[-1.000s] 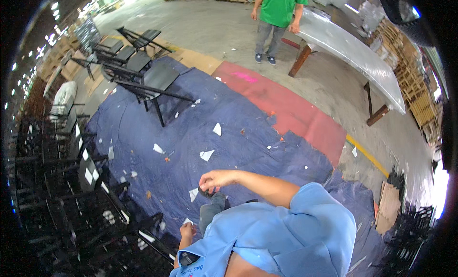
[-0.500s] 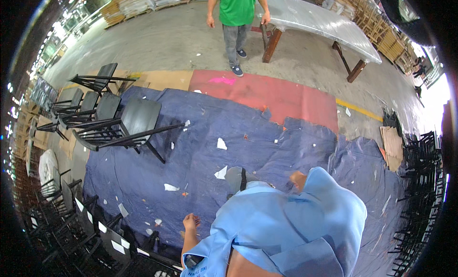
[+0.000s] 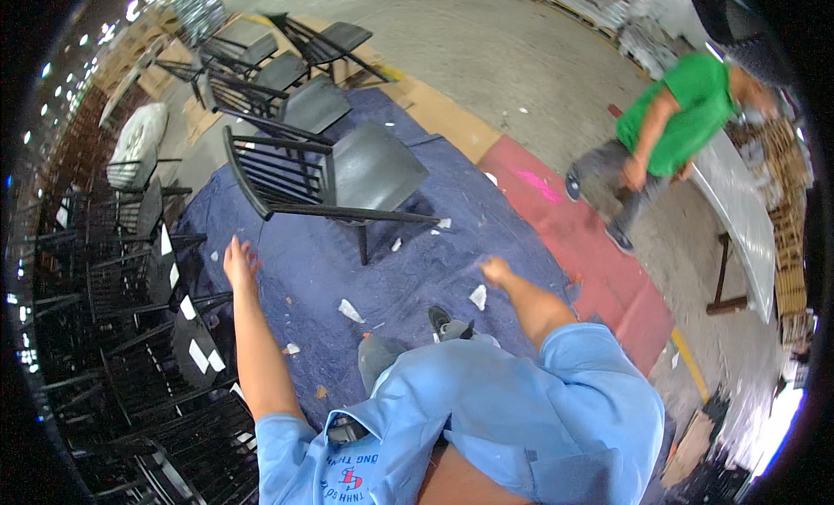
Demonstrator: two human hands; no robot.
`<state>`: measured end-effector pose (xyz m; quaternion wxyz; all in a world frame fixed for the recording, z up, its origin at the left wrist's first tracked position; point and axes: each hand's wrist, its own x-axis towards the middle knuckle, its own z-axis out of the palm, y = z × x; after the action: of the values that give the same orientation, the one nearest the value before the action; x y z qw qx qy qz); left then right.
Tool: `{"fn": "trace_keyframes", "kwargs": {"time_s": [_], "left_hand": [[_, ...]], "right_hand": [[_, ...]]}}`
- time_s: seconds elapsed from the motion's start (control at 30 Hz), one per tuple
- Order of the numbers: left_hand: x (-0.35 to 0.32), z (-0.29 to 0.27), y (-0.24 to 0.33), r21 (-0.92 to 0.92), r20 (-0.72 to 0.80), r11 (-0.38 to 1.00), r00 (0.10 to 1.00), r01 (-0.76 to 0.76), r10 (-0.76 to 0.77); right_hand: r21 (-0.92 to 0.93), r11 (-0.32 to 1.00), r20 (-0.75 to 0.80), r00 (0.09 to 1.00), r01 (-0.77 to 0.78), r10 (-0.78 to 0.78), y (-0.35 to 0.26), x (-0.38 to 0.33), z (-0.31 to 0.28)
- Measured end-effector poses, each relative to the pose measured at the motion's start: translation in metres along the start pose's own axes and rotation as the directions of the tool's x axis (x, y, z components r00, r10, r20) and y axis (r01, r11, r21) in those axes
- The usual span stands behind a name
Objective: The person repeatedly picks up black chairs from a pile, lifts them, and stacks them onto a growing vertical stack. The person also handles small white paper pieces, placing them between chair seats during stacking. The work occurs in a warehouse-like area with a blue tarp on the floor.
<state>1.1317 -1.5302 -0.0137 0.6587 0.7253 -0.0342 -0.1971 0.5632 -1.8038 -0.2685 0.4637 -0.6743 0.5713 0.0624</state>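
A black spindle-back chair (image 3: 382, 168) is the nearest of several on the blue floor sheet (image 3: 295, 309). My left hand (image 3: 241, 263) reaches out just short of its backrest, fingers apart and holding nothing, without touching it. On the other side, my right hand (image 3: 495, 272) hangs in the air over the sheet, to the right of the chair's leg end. Motion blurs its fingers, which look curled; no object shows in it. Behind the nearest chair stand more black chairs (image 3: 317, 105) in a row.
Stacked black chairs (image 3: 122, 279) with white labels crowd the left. Paper scraps (image 3: 351, 311) litter the sheet. At the right, a person in a green shirt (image 3: 682, 114) walks on the red mat (image 3: 599, 262), beside a plastic-wrapped table (image 3: 738, 214).
My view has turned left and closer to the chairs. Both hands have come forward, the left one toward the nearest chair's backrest. The person in green now strides at the right.
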Motion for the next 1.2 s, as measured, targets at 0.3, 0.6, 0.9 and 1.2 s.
{"fn": "trace_keyframes", "kwargs": {"time_s": [0.3, 0.6, 0.9, 1.2], "left_hand": [[0.172, 0.118, -0.024, 0.487, -0.112, 0.806, 0.891, -0.336, 0.439], [0.137, 0.111, -0.01, 0.163, 0.415, 0.979, 0.908, -0.126, 0.048], [0.116, 0.128, 0.058, 0.487, -0.173, 0.873, 0.978, -0.02, 0.118], [0.131, 0.145, 0.08, 0.443, -0.233, 0.88, 0.97, 0.171, -0.071]], "right_hand": [[-0.45, 0.76, 0.421, 0.862, 0.468, -0.281, -0.469, 0.073, -0.041], [-0.366, 0.558, 0.254, 0.657, 0.745, -0.71, -0.817, 0.018, 0.094], [-0.578, 0.665, 0.256, 0.878, 0.474, -0.403, -0.852, 0.13, 0.116], [-0.736, 0.639, 0.2, 0.974, 0.223, -0.109, -0.512, 0.512, -0.077]]}}
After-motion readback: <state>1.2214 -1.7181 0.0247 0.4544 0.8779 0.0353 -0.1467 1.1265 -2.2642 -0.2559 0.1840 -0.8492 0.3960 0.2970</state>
